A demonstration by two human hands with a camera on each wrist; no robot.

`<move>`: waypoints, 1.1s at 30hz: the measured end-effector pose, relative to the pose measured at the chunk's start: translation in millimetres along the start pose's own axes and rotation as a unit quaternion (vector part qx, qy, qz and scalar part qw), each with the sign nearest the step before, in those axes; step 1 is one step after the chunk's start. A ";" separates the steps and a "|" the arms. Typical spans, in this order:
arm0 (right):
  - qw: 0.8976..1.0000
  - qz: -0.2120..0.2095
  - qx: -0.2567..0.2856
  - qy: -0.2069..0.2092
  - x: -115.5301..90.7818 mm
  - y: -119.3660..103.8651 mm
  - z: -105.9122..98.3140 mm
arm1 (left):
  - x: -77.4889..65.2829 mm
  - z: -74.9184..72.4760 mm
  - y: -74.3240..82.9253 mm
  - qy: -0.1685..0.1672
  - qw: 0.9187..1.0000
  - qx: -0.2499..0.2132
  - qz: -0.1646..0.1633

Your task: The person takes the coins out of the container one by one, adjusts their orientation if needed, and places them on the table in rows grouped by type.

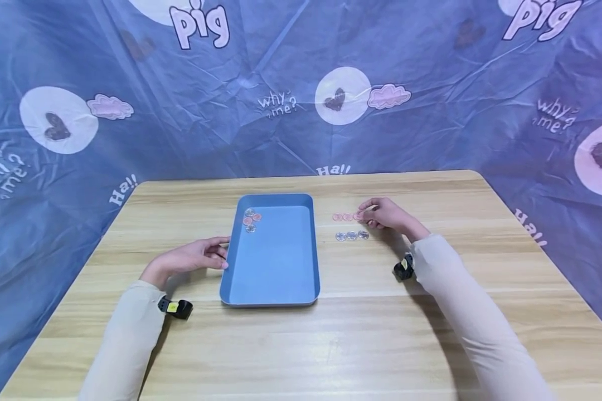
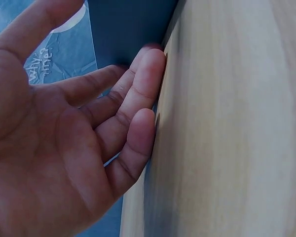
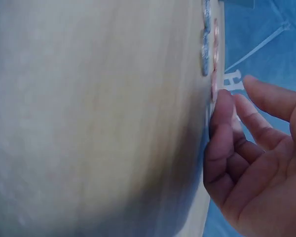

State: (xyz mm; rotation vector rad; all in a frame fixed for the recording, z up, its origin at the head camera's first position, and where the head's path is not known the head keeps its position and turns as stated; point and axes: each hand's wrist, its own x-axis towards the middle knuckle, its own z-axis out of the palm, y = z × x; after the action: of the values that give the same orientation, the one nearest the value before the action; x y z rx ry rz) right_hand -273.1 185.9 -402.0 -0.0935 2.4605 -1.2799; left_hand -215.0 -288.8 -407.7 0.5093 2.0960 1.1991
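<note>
Evidently, we are resting our loose-fingered left hand [image 1: 194, 256] against the blue tray [image 1: 276, 278], presumably steadying it; right of it, our loosely bent right hand [image 1: 388, 214] is touching the rightmost pink disc [image 1: 357, 216], silver discs [image 1: 352, 235] lying nearer, apparently colour-sorted.

This looks like a screened-off recording corner: a wrinkled blue sheet printed with white circles, pink clouds and cartoon lettering [image 1: 205, 133] surrounds a pale wood-grain tabletop with rounded corners [image 1: 281, 351], and small black cameras [image 1: 183, 309] sit at both wrists. The room beyond is hidden.
</note>
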 end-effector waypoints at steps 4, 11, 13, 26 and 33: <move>0.999 -0.016 0.035 0.019 -4.8 -10.8 -2.3 | 1.1 -1.0 0.4 0.005 1.000 0.002 -0.003; 0.988 -0.033 0.151 0.014 -9.3 -38.1 -2.9 | 3.3 -2.4 1.2 0.004 1.000 0.006 -0.006; 0.981 -0.039 0.189 0.006 -11.2 -46.4 -1.7 | 3.9 -1.6 1.3 0.001 1.000 0.005 -0.005; 0.958 -0.053 0.277 -0.053 -0.5 -101.9 26.5 | 1.2 -0.3 0.0 0.005 1.000 -0.014 -0.008; 0.946 -0.053 0.309 -0.087 10.6 -125.7 48.4 | -0.2 0.3 -0.5 0.004 1.000 -0.021 -0.005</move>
State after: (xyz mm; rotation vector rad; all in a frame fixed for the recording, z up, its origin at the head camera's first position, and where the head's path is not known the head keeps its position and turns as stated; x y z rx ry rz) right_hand -279.6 72.2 -329.4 -0.1665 1.8309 -1.9342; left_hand -214.7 -289.0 -408.2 0.4754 2.0728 1.2387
